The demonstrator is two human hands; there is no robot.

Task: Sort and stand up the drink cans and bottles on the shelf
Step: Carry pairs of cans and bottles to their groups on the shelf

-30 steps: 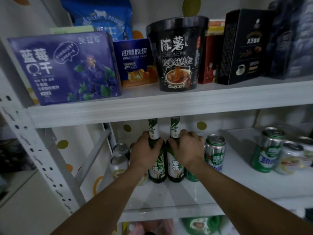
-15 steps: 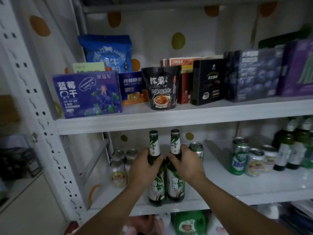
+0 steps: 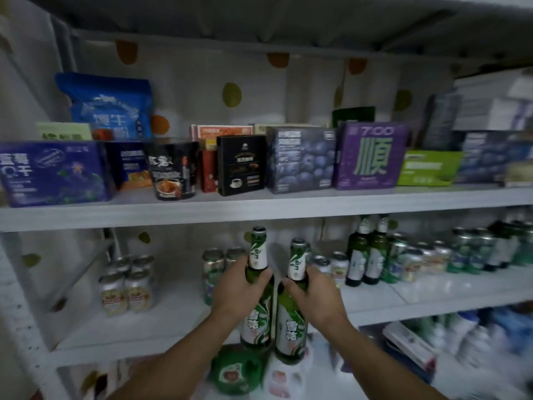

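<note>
Each hand grasps a green beer bottle at the shoulder: the left hand (image 3: 240,290) wraps the left bottle (image 3: 257,295), the right hand (image 3: 315,295) the right bottle (image 3: 292,310), both upright, side by side, in front of the drinks shelf (image 3: 161,327). Behind them stand clusters of cans (image 3: 127,287), with two more green bottles (image 3: 364,255) upright to the right. A black noodle cup (image 3: 171,170) and boxes line the shelf above.

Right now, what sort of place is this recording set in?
Probably a small shop or stockroom: white metal shelving carries boxed snacks above and grouped drink cans below, while both hands hold green bottles.
</note>
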